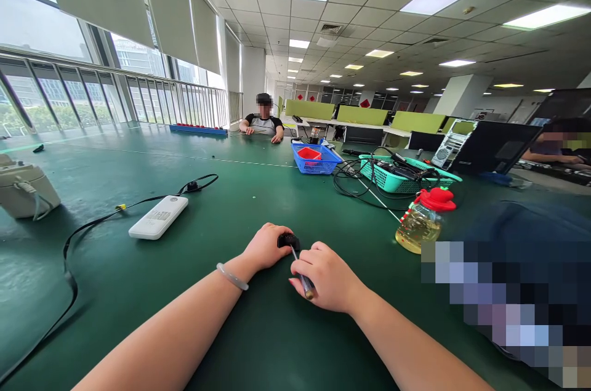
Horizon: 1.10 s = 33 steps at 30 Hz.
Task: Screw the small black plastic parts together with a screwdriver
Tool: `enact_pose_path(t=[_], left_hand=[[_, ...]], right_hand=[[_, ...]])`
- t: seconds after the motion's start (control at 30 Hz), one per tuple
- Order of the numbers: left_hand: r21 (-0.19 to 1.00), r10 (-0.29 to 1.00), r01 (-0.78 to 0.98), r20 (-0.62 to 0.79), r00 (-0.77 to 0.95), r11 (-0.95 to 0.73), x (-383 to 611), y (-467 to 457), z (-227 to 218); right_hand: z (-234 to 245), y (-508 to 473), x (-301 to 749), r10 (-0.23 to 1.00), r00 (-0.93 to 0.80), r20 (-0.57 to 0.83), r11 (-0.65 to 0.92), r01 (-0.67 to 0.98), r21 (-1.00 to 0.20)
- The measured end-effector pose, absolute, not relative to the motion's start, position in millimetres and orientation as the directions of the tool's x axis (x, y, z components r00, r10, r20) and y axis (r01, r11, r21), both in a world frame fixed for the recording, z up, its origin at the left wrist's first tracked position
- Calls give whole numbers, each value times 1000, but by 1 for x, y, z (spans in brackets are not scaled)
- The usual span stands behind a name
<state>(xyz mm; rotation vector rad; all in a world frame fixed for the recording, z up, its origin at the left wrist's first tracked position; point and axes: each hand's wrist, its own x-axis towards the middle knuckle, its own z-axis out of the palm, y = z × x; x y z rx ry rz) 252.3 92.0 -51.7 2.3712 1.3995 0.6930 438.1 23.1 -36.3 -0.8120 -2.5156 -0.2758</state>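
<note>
Near the middle of the green table (240, 329), my left hand (265, 246) grips a small black part (289, 241) against the surface. What the part is exactly cannot be made out. My right hand (327, 277) is closed round a screwdriver (306, 286) with a translucent handle. The shaft slants up and away, and its tip meets the black part. A pale bangle (232, 277) circles my left wrist. My fingers hide some of both the part and the handle.
A white power bank (159, 217) and black cable (90, 228) lie left. On the right stand a red-lidded bottle (421, 228), a blue basket (317, 163) and a teal basket (397, 178) with cables. Dark fabric (530, 225) lies nearer. Another person (263, 123) sits opposite.
</note>
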Motion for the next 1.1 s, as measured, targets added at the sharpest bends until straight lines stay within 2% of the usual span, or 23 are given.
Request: enact_pose_path(t=[0.1, 0.2, 0.27, 0.33, 0.43, 0.5, 0.6, 0.87, 1.1], left_hand=[[482, 882, 738, 249, 401, -472, 253, 92, -51], [481, 883, 740, 245, 400, -470, 252, 93, -51], [485, 881, 736, 235, 410, -472, 252, 93, -50], [487, 881, 735, 224, 416, -471, 251, 93, -50], [482, 886, 744, 214, 412, -463, 251, 93, -49], [480, 889, 749, 207, 409, -456, 251, 93, -48], [484, 892, 751, 193, 409, -449, 251, 92, -47], [505, 910, 759, 178, 375, -411, 252, 90, -45], [506, 906, 753, 187, 380, -421, 252, 91, -46]], right_hand=[[-37, 23, 438, 495, -745, 448, 820, 570, 42], [-33, 24, 442, 530, -687, 496, 806, 590, -45], [-31, 27, 446, 593, -591, 546, 778, 597, -199], [-31, 32, 451, 700, -446, 557, 703, 567, -429], [-38, 43, 458, 871, -234, 431, 491, 408, -770], [-43, 50, 461, 924, -160, 348, 379, 254, -890], [-48, 56, 462, 954, -94, 283, 293, 120, -948], [-48, 58, 458, 980, 25, 197, 197, 3, -980], [-49, 60, 460, 974, -7, 226, 226, 24, -974]])
